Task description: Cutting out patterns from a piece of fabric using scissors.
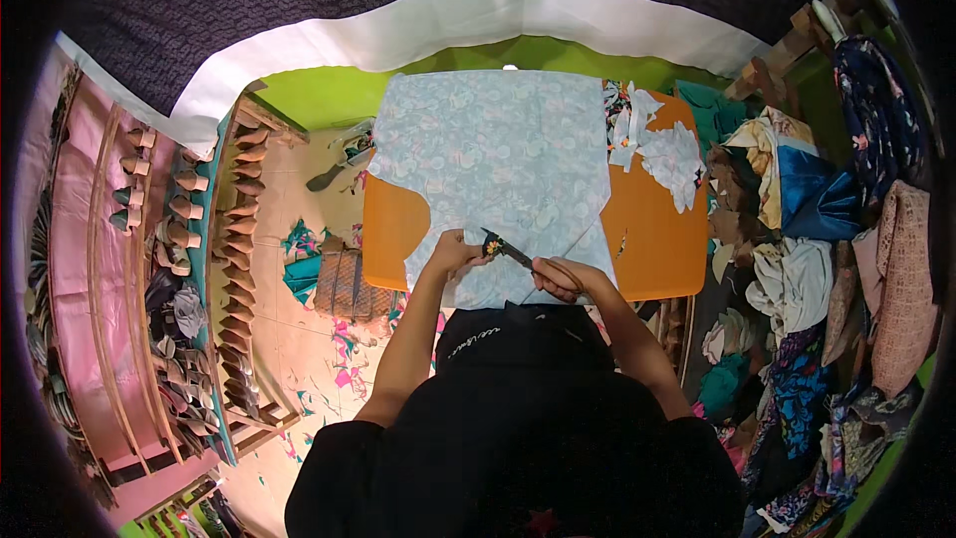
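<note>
A large piece of pale blue-grey patterned fabric (498, 139) lies spread over an orange table (393, 219), reaching its near edge. My right hand (560, 279) is closed round the handles of a pair of scissors (516, 254), whose dark blades point up and to the left. With its fingers pinched, my left hand (457, 252) holds a small dark floral fabric piece (491, 244) close to the blade tips. Both hands are over the near part of the large fabric. Where exactly the blades meet the small piece is too small to tell.
White and floral scraps (669, 161) lie on the table's right side. Heaped cloth (792, 279) fills the right. Wooden racks (239, 289) of shoe-shaped forms stand at left. A brown checked bag (349, 284) and scattered offcuts (344, 359) lie on the floor.
</note>
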{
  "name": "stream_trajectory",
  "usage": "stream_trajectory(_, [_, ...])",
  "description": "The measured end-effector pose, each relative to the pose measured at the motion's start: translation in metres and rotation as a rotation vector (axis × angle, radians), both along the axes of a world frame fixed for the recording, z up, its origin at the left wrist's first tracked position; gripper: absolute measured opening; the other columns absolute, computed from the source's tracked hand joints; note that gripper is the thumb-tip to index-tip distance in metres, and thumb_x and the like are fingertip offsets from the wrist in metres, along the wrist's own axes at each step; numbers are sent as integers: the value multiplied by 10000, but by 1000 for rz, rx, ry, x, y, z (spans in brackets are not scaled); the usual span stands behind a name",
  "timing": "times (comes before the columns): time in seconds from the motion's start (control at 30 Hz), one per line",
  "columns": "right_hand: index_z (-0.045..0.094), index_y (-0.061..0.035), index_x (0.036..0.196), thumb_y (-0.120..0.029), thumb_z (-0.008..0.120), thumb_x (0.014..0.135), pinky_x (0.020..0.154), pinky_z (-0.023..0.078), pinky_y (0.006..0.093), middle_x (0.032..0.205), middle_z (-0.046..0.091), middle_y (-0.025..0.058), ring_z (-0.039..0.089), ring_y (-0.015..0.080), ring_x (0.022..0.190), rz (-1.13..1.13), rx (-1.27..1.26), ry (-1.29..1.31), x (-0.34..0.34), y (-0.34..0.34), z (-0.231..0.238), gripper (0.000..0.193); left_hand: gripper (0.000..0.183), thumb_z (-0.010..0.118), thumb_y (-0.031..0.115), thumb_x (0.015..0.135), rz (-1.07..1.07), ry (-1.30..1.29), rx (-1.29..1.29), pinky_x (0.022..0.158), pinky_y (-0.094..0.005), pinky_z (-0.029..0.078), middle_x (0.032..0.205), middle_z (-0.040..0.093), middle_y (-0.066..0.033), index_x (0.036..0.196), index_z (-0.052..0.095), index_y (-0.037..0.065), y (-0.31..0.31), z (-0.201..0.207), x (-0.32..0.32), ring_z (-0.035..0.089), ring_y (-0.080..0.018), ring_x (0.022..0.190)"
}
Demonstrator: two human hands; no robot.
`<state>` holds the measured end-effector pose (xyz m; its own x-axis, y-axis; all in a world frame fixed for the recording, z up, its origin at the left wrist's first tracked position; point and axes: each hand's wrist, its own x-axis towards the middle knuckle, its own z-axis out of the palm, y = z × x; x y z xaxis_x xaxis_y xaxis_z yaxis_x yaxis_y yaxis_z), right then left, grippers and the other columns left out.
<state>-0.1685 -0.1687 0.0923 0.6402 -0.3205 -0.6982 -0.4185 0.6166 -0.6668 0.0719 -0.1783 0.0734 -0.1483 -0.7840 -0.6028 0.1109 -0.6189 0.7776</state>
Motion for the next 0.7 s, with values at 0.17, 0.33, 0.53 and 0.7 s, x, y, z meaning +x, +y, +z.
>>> stream_trajectory(0.17, [444,-51,645,-626,300,781,300,241,243,399,337,-5,295,96,297,66,-182,105,3,4,-1,608,252,721,127,613,12,-128,108,431,-214,401,652,562,-35,779,565,20,4,10,-4,504,-97,503])
stream_trajectory(0.33, [452,-71,674,-573,304,813,319,242,230,458,378,4,322,72,352,74,-414,48,9,8,6,541,239,718,113,623,33,-128,40,437,-227,413,644,557,-30,783,566,22,7,10,-10,505,-99,506])
stream_trajectory(0.53, [442,-94,759,-555,338,812,349,229,174,507,301,-70,247,35,367,-134,153,-57,8,6,17,475,251,701,38,622,-3,36,58,450,-228,425,685,572,-48,823,554,6,6,13,-13,532,-123,539])
stream_trajectory(0.7, [443,-99,763,-589,334,792,354,231,176,545,322,-64,253,35,378,-96,96,6,12,6,11,504,259,693,20,622,-76,33,44,420,-221,391,706,575,-63,829,539,1,4,15,-11,516,-118,521])
